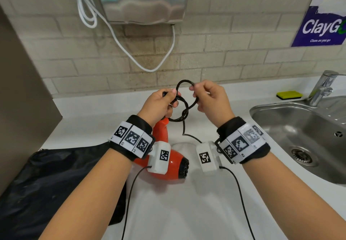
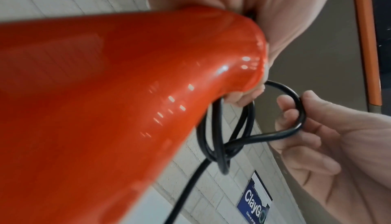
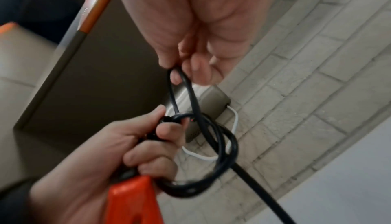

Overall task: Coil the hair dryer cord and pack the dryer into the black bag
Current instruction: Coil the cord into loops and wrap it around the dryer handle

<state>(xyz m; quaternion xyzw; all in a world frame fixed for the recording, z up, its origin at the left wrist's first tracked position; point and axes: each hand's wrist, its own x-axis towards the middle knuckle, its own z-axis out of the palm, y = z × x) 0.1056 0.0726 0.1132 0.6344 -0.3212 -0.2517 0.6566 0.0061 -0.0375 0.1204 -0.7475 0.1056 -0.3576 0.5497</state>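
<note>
L hand (image 1: 159,104) is wrapped round the orange hair dryer (image 1: 168,157) handle end plus the gathered black cord (image 1: 184,112) loops, prob. to anchor the coil while it's tied off. R hand (image 1: 210,99) pinches a bight of cord pulled thru the loops, fingers curled on it, looks like knotting. Dryer hangs nozzle-down over the white bench (image 1: 187,202); black bag (image 1: 56,179) lies flat on it to the left, not yet packed.
</note>
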